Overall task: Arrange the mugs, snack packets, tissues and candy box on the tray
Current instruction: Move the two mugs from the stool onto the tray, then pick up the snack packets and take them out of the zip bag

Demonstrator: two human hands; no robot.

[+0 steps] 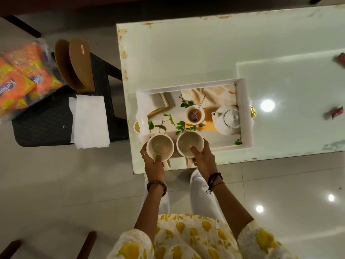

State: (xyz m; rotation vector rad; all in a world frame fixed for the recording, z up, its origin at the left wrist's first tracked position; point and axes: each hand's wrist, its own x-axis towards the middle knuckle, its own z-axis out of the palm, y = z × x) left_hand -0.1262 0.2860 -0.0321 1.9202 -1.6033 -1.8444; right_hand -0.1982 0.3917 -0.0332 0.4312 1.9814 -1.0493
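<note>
A white tray [242,101] with a printed teapot-and-leaves picture lies on the glossy white table. My left hand [152,161] grips a cream mug [160,147] by its rim over the tray's near left corner. My right hand [202,157] holds a second cream mug [189,142] beside it, thumb inside the rim. Both mugs are upright and empty, their handles pointing toward me. White tissues [89,121] lie folded on a dark chair to the left. Orange snack packets [22,79] in a clear bag sit further left on that chair.
Two brown curved pieces [78,64] stand behind the tissues on the dark chair [46,128]. Two small red wrapped items [336,113] lie at the table's far right. The table edge [134,171] runs just in front of my legs.
</note>
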